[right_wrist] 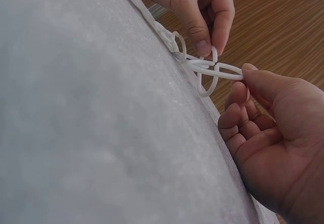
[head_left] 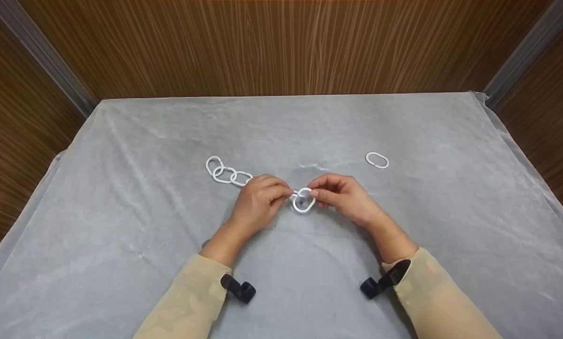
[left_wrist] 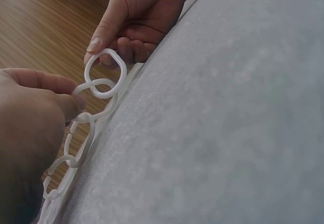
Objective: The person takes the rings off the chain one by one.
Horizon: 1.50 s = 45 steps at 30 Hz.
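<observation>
Between thumb and fingertips, my right hand (head_left: 345,195) pinches a white plastic chain link (head_left: 302,212). My left hand (head_left: 259,201) pinches the end link (left_wrist: 105,81) of a white chain (head_left: 233,177). The two pinched links cross each other in all views; whether one is fully hooked into the other I cannot tell. From under the left hand the chain runs off to the left, its far links lying on the cloth. Part of it is hidden by that hand in the head view. In the right wrist view, the right hand's link (right_wrist: 228,75) shows edge-on.
A single loose white link (head_left: 387,163) lies on the cloth beyond the right hand. Grey cloth (head_left: 451,197) covers the table. Wood-grain panels (head_left: 281,47) stand behind it and at both sides. Each sleeve cuff carries a black wrist mount (head_left: 244,292).
</observation>
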### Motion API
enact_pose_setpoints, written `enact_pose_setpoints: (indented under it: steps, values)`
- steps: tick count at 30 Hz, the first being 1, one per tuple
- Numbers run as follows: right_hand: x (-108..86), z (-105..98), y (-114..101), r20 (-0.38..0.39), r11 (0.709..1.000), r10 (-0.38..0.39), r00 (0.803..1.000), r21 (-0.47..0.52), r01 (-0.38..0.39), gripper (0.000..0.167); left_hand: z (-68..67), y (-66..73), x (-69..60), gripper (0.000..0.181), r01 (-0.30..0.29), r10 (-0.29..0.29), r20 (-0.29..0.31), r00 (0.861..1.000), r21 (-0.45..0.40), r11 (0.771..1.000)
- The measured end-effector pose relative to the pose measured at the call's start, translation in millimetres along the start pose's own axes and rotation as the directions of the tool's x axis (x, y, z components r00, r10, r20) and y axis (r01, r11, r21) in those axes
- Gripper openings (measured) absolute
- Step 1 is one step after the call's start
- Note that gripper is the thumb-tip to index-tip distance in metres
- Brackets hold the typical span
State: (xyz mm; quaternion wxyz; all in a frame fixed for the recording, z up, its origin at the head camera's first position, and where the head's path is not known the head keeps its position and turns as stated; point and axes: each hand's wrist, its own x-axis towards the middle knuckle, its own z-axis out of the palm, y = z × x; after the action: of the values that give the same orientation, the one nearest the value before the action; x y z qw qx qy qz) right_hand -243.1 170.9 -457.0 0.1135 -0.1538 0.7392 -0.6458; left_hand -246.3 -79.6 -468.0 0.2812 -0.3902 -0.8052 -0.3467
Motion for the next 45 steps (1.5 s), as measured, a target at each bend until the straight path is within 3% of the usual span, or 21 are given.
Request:
enact_pose_setpoints:
  steps: [19, 34, 40, 45]
  values:
    - [0.7, -1.1, 0.4, 0.005, 1.0, 0.004, 1.0, -0.013, -0.003, 0.019, -1.0, 0.5, 0.3, 0.011, -0.004, 0.003, 0.003, 1.0, 0.027, 1.0]
    - [0.6, -1.4, 1.3, 0.01, 1.0, -0.008, 1.0, -0.004, 0.008, 0.02, -0.6, 0.2, -1.2, 0.012, 0.038, -0.038, -0.006, 0.999, 0.003, 0.999]
    - [0.4, -1.4, 0.9, 0.006, 1.0, -0.004, 1.0, -0.004, 0.004, 0.022, -0.2, 0.0, -1.6, 0.01, 0.073, -0.074, -0.039, 0.997, -0.023, 0.997]
    - [-0.6, -1.6, 0.2, 0.005, 1.0, 0.002, 1.0, -0.004, -0.002, 0.023, 1.0, 0.4, -2.9, 0.009, 0.143, -0.145, -0.047, 0.988, -0.049, 0.989]
